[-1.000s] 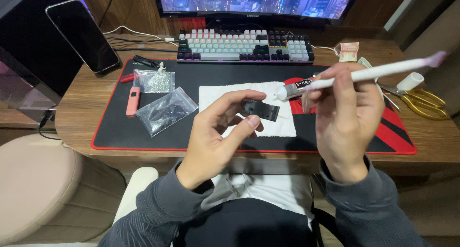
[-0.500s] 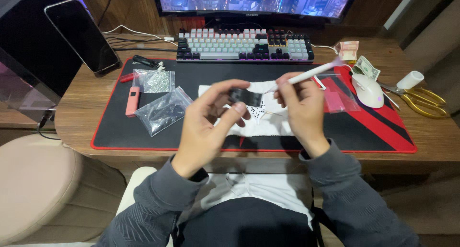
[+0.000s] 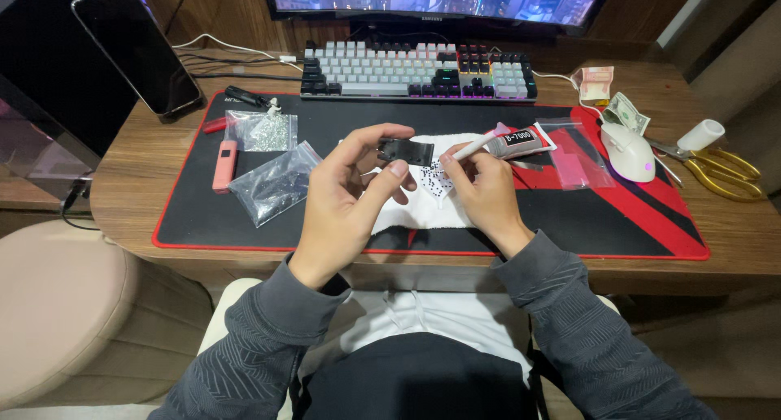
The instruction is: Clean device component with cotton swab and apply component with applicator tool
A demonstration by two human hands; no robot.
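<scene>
Our left hand (image 3: 358, 188) pinches a small black clip (image 3: 404, 151) between thumb and fingers, lifted just above the white cloth (image 3: 423, 216) on the mat (image 3: 521, 216). Our right hand (image 3: 480, 192) is closed around a thin white stick (image 3: 472, 149), its tip down near the tiny dark beads (image 3: 433, 180) scattered on the cloth. A glue tube (image 3: 521, 140) lies just beyond our right hand. Two clear bags (image 3: 272, 180) sit to the left on the surface (image 3: 732, 225), a mouse (image 3: 630, 151) to the right.
</scene>
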